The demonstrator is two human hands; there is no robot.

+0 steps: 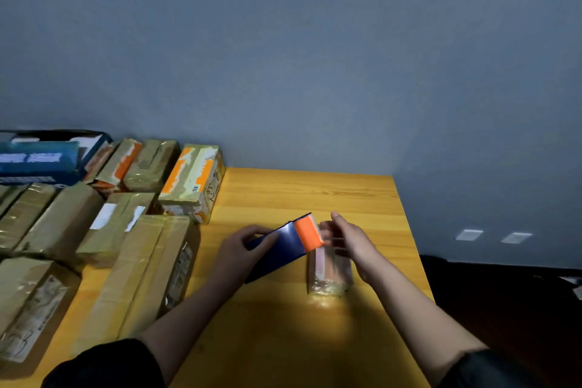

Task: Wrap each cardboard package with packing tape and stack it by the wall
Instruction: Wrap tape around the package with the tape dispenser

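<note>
1. Head view: left hand [248, 246] grips the near end of a blue-and-orange package [285, 249], fingers curled round its edge, tilting it up off the wooden table [315, 192], likely to give tape room to pass round.
2. Right hand [348, 241] held at the package's orange end, fingers partly curled; looks like it pinches a clear strip of packing tape [333, 241], but blur, cannot tell for sure.
3. Taped small box [329, 274] stands on the table just below the right hand, touching or just beside the package; probably the tape source or a finished piece, cannot tell which.
4. Pile of taped cardboard boxes [104, 224] sits at the left side of the table, back row against the grey wall [283, 57], so stacking spot is there.
5. Judgement: wrapping step in hand, this package not yet stacked.
</note>
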